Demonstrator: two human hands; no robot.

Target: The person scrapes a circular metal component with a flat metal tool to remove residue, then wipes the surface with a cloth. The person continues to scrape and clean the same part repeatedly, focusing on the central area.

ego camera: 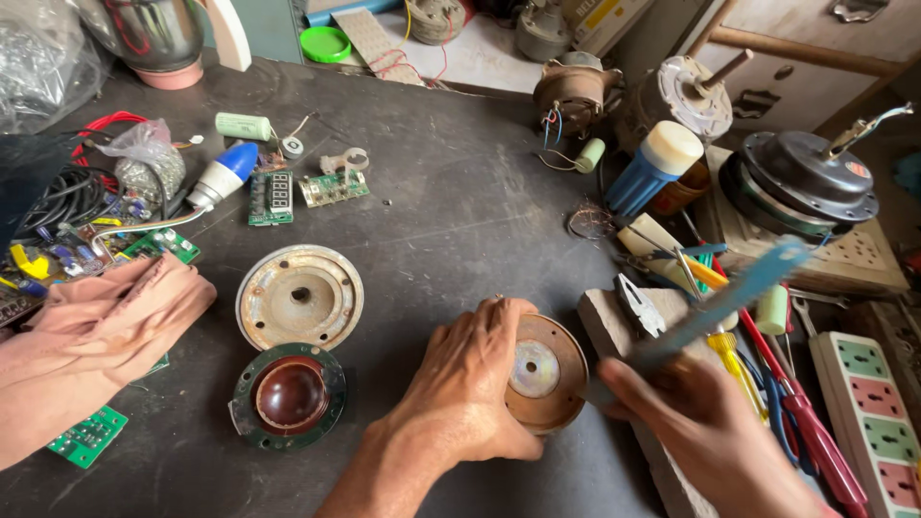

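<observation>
My left hand (468, 379) grips a round rusty metal cup (552, 372) tipped on its side on the dark workbench (451, 201), its open face turned to the right. My right hand (705, 427) holds a flat blue-handled tool (724, 297), blurred by motion, pointing up and right just beside the cup. Left of the cup lie a round cream metal plate (299, 295) and a ringed part with a brown dome (288, 395).
A pink cloth (91, 331) lies at the left edge. Green circuit boards (271, 197), a blue-tipped tool (223, 175) and wires (67, 197) crowd the far left. Motors (806, 177), screwdrivers (806, 422), a wooden block (614, 321) and a power strip (868, 412) fill the right side.
</observation>
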